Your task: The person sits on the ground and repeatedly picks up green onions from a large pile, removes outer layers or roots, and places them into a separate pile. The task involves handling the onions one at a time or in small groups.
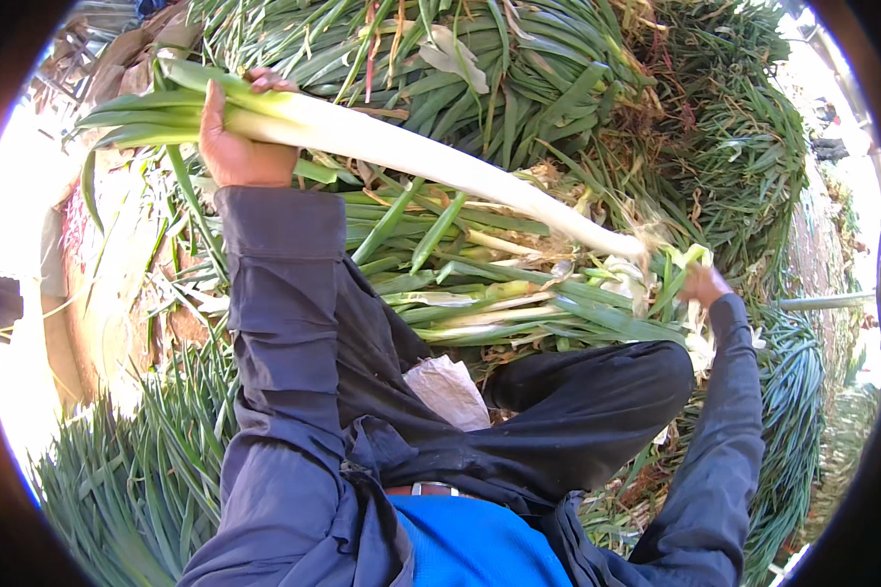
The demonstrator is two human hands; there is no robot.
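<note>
My left hand (246,143) grips a long leek (411,154) around its upper shank, just below the green leaves. The white shank slants down to the right, its rooted end close to my right hand (705,285). Pale green leaf pieces stick out of my right hand, whose fingers are closed on them. Under the leek lie loose leeks and cut leaves (499,312) in a layer, just beyond my crossed legs.
A large heap of green leek leaves (558,95) rises beyond the hands and continues at the right (741,161). More bundles lie at the lower left (139,469) and lower right (785,425). A pale cloth or sack piece (449,392) lies between my legs.
</note>
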